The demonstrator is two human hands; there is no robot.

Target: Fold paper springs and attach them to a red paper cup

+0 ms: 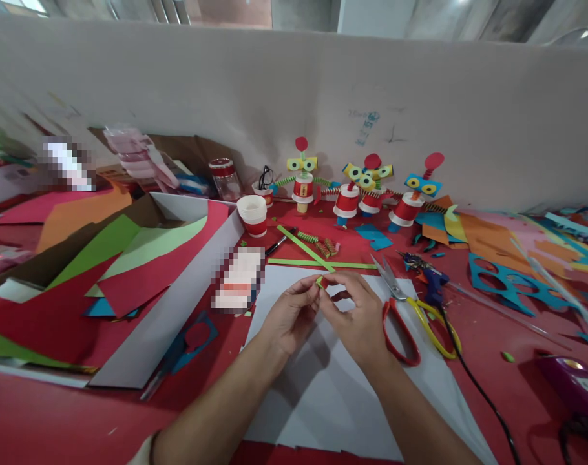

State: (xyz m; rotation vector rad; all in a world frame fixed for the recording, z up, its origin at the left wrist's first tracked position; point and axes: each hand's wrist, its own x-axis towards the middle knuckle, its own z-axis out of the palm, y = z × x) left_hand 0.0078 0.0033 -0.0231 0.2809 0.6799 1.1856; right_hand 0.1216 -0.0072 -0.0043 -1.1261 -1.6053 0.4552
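Observation:
My left hand (294,313) and my right hand (355,310) meet above the white sheet (318,394), fingertips pinched together. Between them is a small folded piece of green and red paper (321,282); its lower part is hidden by my fingers. Just beyond my fingertips, one green paper strip (304,247) slants down to the right and another green strip (284,262) runs crosswise along the sheet's far edge. Scissors (395,294) with a red and a yellow handle lie open beside my right hand.
Cup figures (304,188) stand along the back wall. A cardboard box (197,284) of coloured paper is at left, near stacked paper cups (252,216). Folded paper springs (318,242) lie behind the strips. A blue glue gun (434,284) with a black cord sits right of the scissors.

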